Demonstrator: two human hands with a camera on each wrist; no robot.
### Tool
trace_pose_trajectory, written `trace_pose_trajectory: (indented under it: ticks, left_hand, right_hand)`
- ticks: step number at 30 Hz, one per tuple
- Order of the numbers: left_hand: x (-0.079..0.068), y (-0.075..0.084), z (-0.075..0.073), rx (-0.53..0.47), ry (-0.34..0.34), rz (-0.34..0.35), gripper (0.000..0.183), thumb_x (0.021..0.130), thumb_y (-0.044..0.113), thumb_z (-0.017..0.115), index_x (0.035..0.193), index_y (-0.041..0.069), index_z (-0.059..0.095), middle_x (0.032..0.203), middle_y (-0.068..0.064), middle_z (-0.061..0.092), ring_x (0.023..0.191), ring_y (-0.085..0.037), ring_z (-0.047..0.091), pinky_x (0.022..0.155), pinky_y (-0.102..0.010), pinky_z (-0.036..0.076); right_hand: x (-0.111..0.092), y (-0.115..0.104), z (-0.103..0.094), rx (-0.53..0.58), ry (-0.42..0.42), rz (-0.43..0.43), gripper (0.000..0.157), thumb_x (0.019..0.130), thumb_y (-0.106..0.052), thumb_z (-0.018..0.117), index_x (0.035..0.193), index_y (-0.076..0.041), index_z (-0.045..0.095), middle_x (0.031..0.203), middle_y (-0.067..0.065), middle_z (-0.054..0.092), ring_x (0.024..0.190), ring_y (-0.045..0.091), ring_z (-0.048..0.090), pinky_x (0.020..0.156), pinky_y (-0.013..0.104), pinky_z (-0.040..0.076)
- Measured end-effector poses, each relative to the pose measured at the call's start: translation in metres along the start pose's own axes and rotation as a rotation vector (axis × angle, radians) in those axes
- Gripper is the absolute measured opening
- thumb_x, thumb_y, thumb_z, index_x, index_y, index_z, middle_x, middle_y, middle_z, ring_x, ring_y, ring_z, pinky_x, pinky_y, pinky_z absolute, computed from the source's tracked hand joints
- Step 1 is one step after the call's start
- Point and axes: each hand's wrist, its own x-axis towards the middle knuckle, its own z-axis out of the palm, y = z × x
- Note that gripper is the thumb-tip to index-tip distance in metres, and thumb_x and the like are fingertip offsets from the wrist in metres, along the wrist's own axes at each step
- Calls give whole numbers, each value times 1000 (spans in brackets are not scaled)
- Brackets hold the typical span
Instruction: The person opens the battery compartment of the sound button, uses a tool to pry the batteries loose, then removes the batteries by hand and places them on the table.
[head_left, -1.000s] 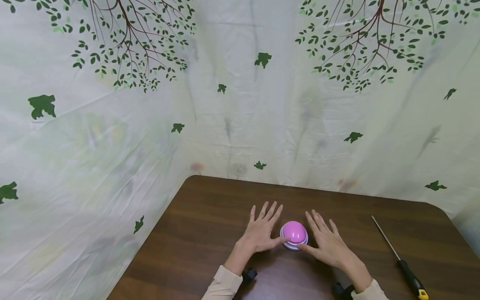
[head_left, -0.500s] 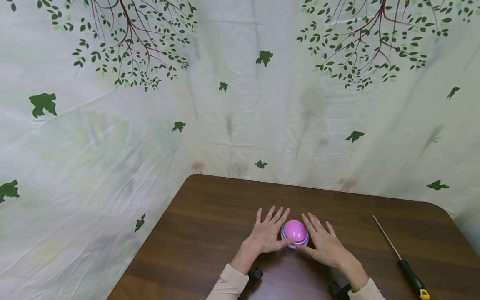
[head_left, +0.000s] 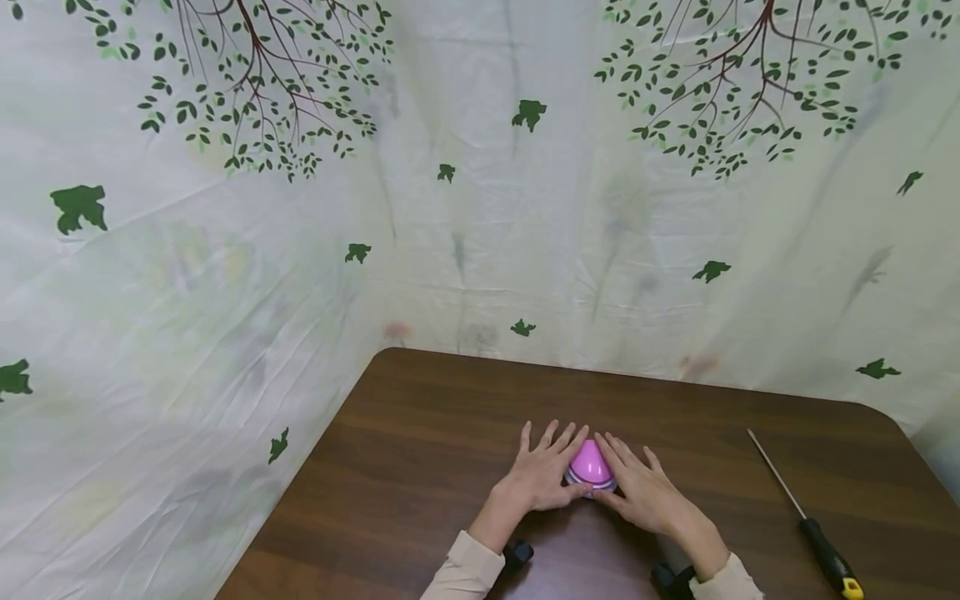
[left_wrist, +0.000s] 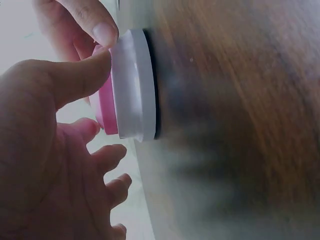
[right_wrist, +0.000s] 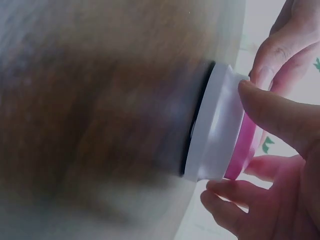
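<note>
A pink domed push button [head_left: 590,465] on a round white base stands on the brown table, between both hands. My left hand [head_left: 542,477] lies at its left side with fingers fairly straight and spread. From the right, my right hand [head_left: 647,493] meets it with extended fingers. Both thumbs touch the near side of the button, close together; in the left wrist view, the left thumb [left_wrist: 82,77] lies against the pink part. The right wrist view has the right thumb [right_wrist: 272,107] at the upper rim of the white base [right_wrist: 212,125]. The hands cover the button's sides.
A screwdriver [head_left: 821,550] with a black and yellow handle lies at the right of the wooden table [head_left: 420,433], its shaft pointing away. Behind the table's far edge hangs a pale cloth [head_left: 480,208] printed with branches and leaves.
Both hands have closed in on the button, the left moving right and slightly nearer, the right moving slightly left. Their index fingers now overlap the dome's sides. Button and screwdriver stay put.
</note>
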Motion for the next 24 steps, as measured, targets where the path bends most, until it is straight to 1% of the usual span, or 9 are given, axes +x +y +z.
trace_pose_trajectory:
  ticks: [5, 9, 17, 24]
  left_hand:
    - [0, 3, 1, -8, -7, -5, 84, 99, 54, 60, 167, 26, 19, 171, 0, 30, 160, -28, 24, 127, -63, 13]
    - [2, 4, 1, -20, -12, 2, 82, 101, 50, 59, 167, 25, 19, 171, 0, 29, 160, -28, 23, 127, -64, 12]
    - [3, 8, -1, -19, -31, -13, 76, 103, 49, 57, 167, 24, 23, 170, -1, 32, 159, -27, 26, 127, -65, 12]
    - [3, 10, -3, -46, -39, -9, 75, 103, 50, 56, 166, 23, 25, 169, -3, 36, 158, -28, 31, 126, -67, 13]
  right_hand:
    - [2, -1, 1, -3, -29, 1, 80, 99, -39, 68, 159, 3, 33, 160, 30, 40, 148, 46, 41, 114, 78, 23]
    - [4, 0, 0, -18, -30, -6, 78, 100, -34, 68, 158, 4, 34, 159, 29, 42, 147, 46, 43, 113, 79, 25]
    - [6, 1, 0, -17, -22, -41, 72, 99, -26, 69, 155, 8, 38, 152, 31, 49, 139, 47, 51, 108, 77, 33]
    - [6, 4, -1, -18, -16, -76, 69, 100, -23, 67, 153, 12, 38, 151, 31, 50, 138, 48, 51, 107, 74, 37]
